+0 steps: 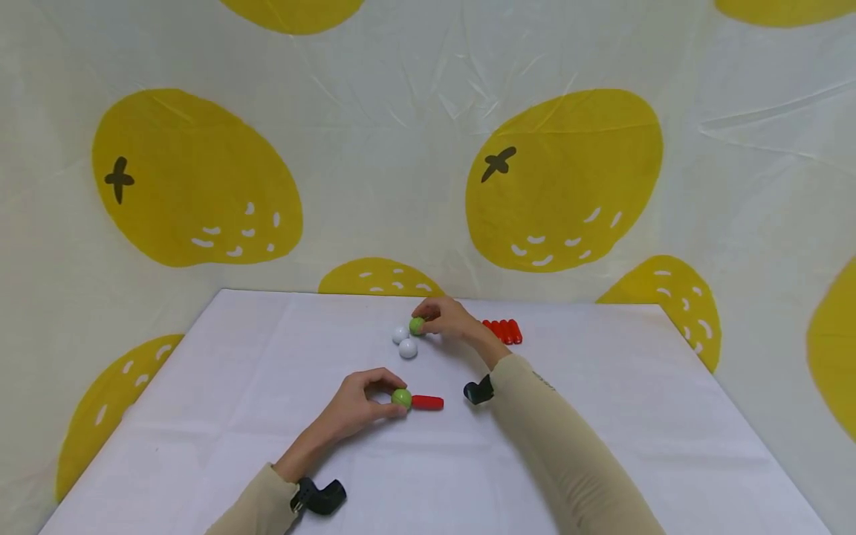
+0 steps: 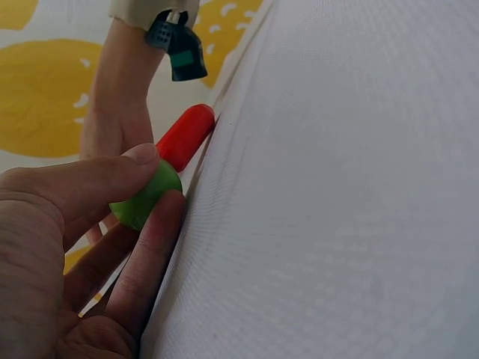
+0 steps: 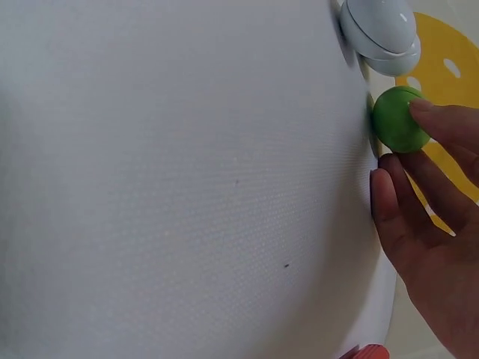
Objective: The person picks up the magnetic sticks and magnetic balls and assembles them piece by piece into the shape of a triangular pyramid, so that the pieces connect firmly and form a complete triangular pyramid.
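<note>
Near the middle of the table, my left hand (image 1: 351, 407) pinches a glossy green ball (image 1: 401, 398) between thumb and fingers. A short red rod (image 1: 428, 403) lies just right of that ball, its end against or very near it; the left wrist view shows the rod (image 2: 185, 138) beyond the ball (image 2: 146, 196). Farther back, my right hand (image 1: 451, 319) holds a second green ball (image 1: 417, 325) by thumb and fingertips, seen also as a green ball (image 3: 395, 123) in the right wrist view. Beside it sit two white balls (image 1: 408, 348).
Several red rods (image 1: 506, 331) lie side by side right of my right hand, partly hidden by it. A white cloth covers the table (image 1: 602, 386). Behind hangs a pale curtain (image 1: 388, 163) with yellow fruit shapes. Dark wrist cameras (image 1: 324, 496) sit on both wrists.
</note>
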Action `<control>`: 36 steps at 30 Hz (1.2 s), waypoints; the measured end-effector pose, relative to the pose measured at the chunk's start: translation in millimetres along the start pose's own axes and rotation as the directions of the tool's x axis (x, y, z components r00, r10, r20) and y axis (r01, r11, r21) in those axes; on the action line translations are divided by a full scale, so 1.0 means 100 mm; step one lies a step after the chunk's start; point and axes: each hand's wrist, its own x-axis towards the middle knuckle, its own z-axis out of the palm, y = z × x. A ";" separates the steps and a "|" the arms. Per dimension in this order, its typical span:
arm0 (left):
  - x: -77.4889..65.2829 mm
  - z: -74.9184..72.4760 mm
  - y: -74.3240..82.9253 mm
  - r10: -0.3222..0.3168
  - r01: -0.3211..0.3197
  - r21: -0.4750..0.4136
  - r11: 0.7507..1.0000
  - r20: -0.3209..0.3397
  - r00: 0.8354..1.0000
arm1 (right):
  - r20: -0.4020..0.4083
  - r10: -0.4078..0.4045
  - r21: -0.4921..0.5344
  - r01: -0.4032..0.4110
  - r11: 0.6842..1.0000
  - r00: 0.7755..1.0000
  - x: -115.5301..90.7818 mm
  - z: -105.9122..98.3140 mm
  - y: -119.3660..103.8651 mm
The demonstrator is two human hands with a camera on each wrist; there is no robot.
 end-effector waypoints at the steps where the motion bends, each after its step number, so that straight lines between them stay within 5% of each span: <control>1: 0.00 0.00 0.00 0.000 0.000 -0.001 1.000 -0.002 1.000 | -0.001 0.003 0.004 -0.003 1.000 1.000 0.00 0.00 0.00; 17: 0.00 0.02 0.01 0.014 -0.014 0.012 1.000 -0.017 1.000 | -0.076 0.044 0.014 -0.043 0.999 0.996 -0.04 -0.05 -0.01; 36: -0.01 0.00 0.04 -0.010 0.010 -0.003 1.000 -0.019 1.000 | -0.086 -0.082 0.005 0.083 0.997 0.993 -0.55 -0.09 -0.21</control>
